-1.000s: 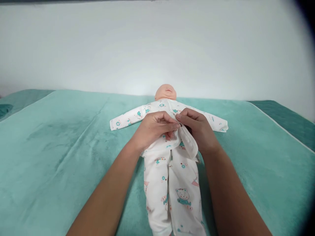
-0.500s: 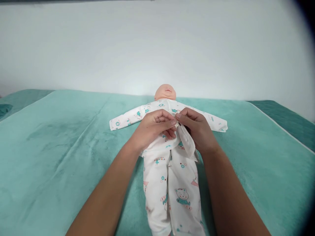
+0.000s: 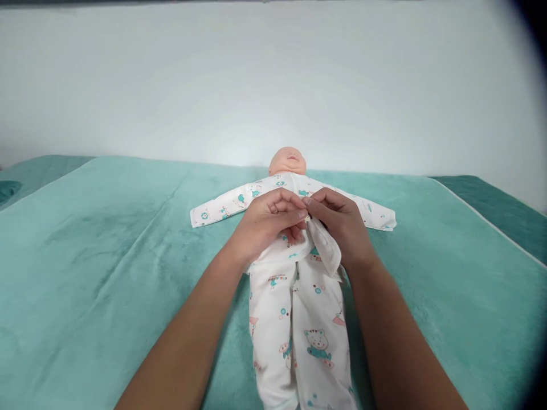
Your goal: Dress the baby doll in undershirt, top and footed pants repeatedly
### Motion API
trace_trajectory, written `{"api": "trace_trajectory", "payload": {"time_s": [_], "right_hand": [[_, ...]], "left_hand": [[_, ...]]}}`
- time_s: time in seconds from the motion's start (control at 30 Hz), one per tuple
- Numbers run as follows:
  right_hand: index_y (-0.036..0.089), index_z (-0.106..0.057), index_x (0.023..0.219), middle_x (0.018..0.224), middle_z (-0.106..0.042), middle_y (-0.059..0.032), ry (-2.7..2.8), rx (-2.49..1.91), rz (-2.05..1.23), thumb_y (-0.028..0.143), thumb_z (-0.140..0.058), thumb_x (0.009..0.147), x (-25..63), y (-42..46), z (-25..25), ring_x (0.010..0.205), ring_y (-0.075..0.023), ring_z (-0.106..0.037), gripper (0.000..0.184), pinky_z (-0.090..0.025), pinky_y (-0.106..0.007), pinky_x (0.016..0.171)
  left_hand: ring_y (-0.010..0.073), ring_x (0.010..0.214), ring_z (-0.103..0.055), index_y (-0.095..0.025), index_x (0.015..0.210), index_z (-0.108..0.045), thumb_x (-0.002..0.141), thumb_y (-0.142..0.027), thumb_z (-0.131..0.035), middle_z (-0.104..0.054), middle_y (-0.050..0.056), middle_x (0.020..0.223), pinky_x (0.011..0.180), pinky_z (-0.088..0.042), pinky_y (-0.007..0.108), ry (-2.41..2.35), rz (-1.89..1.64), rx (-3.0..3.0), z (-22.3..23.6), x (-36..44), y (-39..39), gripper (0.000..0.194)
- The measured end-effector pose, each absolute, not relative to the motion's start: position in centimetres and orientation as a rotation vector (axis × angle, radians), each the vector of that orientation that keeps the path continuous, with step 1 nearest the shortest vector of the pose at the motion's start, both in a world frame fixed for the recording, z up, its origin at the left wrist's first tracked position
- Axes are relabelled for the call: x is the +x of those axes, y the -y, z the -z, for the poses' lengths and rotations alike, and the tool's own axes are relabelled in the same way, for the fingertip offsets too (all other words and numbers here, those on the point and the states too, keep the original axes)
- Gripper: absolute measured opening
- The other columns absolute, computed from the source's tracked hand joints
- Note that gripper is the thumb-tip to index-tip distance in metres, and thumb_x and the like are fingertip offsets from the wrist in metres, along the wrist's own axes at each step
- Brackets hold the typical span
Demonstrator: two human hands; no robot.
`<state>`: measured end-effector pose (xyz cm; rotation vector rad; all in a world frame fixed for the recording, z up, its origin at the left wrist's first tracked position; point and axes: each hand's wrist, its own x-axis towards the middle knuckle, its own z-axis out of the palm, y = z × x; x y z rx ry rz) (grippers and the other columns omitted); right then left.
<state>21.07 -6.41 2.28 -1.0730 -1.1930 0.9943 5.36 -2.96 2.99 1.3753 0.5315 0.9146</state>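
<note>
A baby doll (image 3: 287, 160) lies on its back, arms spread wide, head toward the wall. It wears a white printed baby shirt (image 3: 231, 204) and matching pants (image 3: 318, 307). Over the chest, my left hand (image 3: 276, 219) pinches the shirt's front edge between thumb and fingers. Close beside it, my right hand (image 3: 337, 219) pinches the other edge of the shirt front, thumb and forefinger together. The fingertips of both hands nearly touch. Below my right hand a loose flap of the shirt (image 3: 327, 250) folds outward, showing its plain inside. The exact fastening point is hidden by my fingers.
A soft teal blanket (image 3: 106, 273) with a few creases covers the surface under the doll. Darker green quilted bedding (image 3: 491, 210) shows past its right and left edges. A white wall (image 3: 273, 80) rises behind the doll's head.
Almost nothing differs. My fingertips shift very slightly at the shirt's front edges, and both hands keep their pinch.
</note>
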Motion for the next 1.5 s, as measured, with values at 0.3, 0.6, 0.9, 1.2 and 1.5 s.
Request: {"api": "trace_trajectory", "payload": {"time_s": [0.3,0.6,0.9,1.2,1.5], "right_hand": [[0.022,-0.055,0.068,0.058,-0.055,0.0026,1.200,-1.021,-1.068,0.040,-0.069,0.084,21.3,6.4,-2.2,0.051,-0.0111,-0.043,0.028,-0.029,-0.027,0.049],[0.023,-0.056,0.072,0.058,-0.054,0.0035,1.240,-0.930,-1.152,0.042,-0.067,0.086,21.5,6.2,-1.8,0.049,-0.0110,-0.041,0.026,-0.035,-0.028,0.051],[0.022,-0.064,0.088,0.062,-0.059,0.0024,1.342,-0.953,-1.292,0.037,-0.064,0.087,23.4,6.5,-2.2,0.051,-0.0101,-0.049,0.015,-0.036,-0.024,0.048],[0.024,-0.054,0.101,0.059,-0.060,0.0079,1.474,-0.983,-1.360,0.030,-0.066,0.087,23.9,6.7,-2.5,0.040,-0.0061,-0.045,0.020,-0.029,-0.019,0.038],[0.025,-0.048,0.097,0.062,-0.063,0.0072,1.540,-1.033,-1.362,0.019,-0.059,0.086,23.2,6.9,-3.1,0.044,-0.0050,-0.044,0.016,-0.029,-0.017,0.040]], "left_hand": [[0.0117,0.053,-0.063,-0.018,0.089,-0.059,0.081,-0.032,-0.073,-0.065,-0.001,0.069,0.050,-0.051,0.023,-0.565,-0.900,1.391,-3.2,5.5,3.1,0.021],[0.0125,0.053,-0.064,-0.018,0.089,-0.057,0.078,-0.039,-0.076,-0.067,0.000,0.068,0.050,-0.051,0.023,-0.595,-0.881,1.385,-3.2,5.6,3.0,0.030],[0.0129,0.054,-0.065,-0.018,0.088,-0.057,0.079,-0.036,-0.074,-0.068,0.001,0.069,0.050,-0.052,0.023,-0.601,-0.890,1.377,-3.3,5.2,2.8,0.026],[0.0130,0.057,-0.065,-0.018,0.091,-0.058,0.081,-0.036,-0.073,-0.066,-0.001,0.068,0.052,-0.052,0.023,-0.570,-0.854,1.411,-3.2,5.2,2.8,0.025],[0.0138,0.062,-0.066,-0.018,0.097,-0.056,0.090,-0.036,-0.063,-0.068,0.002,0.070,0.061,-0.055,0.026,-0.534,-0.705,1.537,-3.8,4.4,2.7,0.021]]}}
